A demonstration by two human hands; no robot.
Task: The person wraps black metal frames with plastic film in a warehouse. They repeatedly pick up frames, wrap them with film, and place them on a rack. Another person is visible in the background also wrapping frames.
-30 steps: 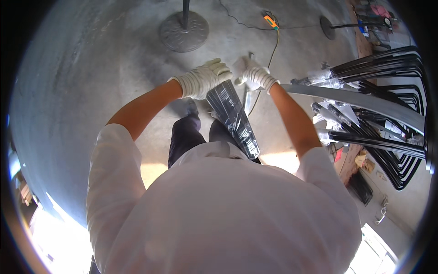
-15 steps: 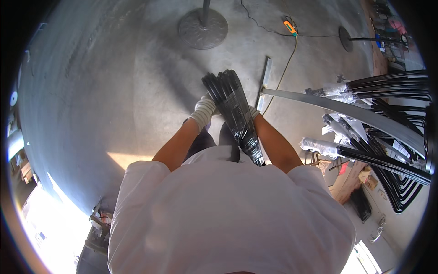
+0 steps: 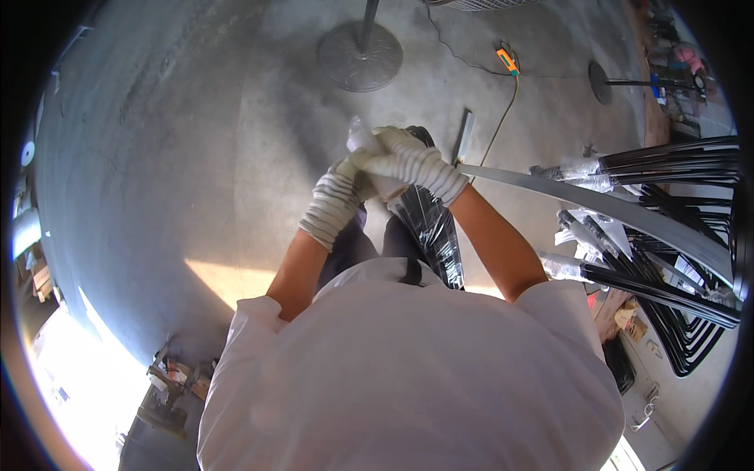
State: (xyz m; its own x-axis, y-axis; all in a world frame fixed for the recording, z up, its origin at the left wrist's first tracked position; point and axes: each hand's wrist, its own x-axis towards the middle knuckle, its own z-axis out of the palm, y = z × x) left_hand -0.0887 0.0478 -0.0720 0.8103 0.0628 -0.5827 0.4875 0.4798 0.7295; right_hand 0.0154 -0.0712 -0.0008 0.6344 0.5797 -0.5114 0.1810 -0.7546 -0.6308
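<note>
Pale roll gripped above a wrapped bundle

Open room is given on the left, where the grey floor (image 3: 188,157) stretches from the hands toward the curved rim of the view. Ahead, that room is bounded by a round base (image 3: 349,67) with a post. To the right it is narrowed by a long grey bar (image 3: 573,188), whose near end meets a short metal strip (image 3: 465,135) just beside the right wrist; farther right, black tubes (image 3: 667,162) are stacked, their ends wrapped in film.

The roll (image 3: 357,137) is held in front of the legs (image 3: 353,243), tilted, its upper end pointed away from the body. The right hand (image 3: 408,161), gloved, is closed over it; the left hand (image 3: 338,192), also gloved, is set against it from below.

The left fingers are covered, so their closure cannot be told. The middle of the bundle (image 3: 437,235) is hidden by the right hand; whether the two touch cannot be made out. Its lower end is cut off by the shirt (image 3: 408,353).
</note>
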